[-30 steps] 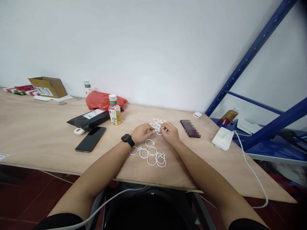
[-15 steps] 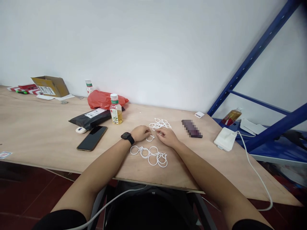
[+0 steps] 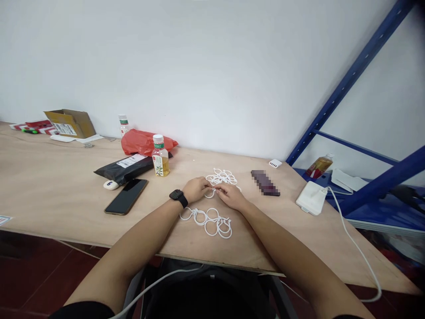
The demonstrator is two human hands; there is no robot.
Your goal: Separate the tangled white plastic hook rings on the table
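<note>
My left hand (image 3: 196, 189), with a black watch on its wrist, is closed in a pinch on a thin white ring (image 3: 210, 196). My right hand (image 3: 230, 195) is closed at the ring's top right, its fingertips near those of the left; they partly cover the ring's small tab. Just beyond the hands lies a heap of similar white rings (image 3: 222, 176), partly hidden by my fingers. Nearer to me, between my forearms, a loose group of white rings (image 3: 200, 217) with small tabs lies flat on the wooden table (image 3: 252, 241), some overlapping.
Left of my arm are a smartphone (image 3: 126, 197), a white earbud case (image 3: 110, 184), a black parcel (image 3: 136, 167), a drink bottle (image 3: 160, 157) and a red bag (image 3: 139, 141). To the right lie a pixelated dark object (image 3: 265, 182) and a white charger (image 3: 311, 198) with a cable.
My right hand has moved left, and its fingertips now meet the ring beside my left fingertips. The whole view has shifted slightly. The other rings lie as before.
</note>
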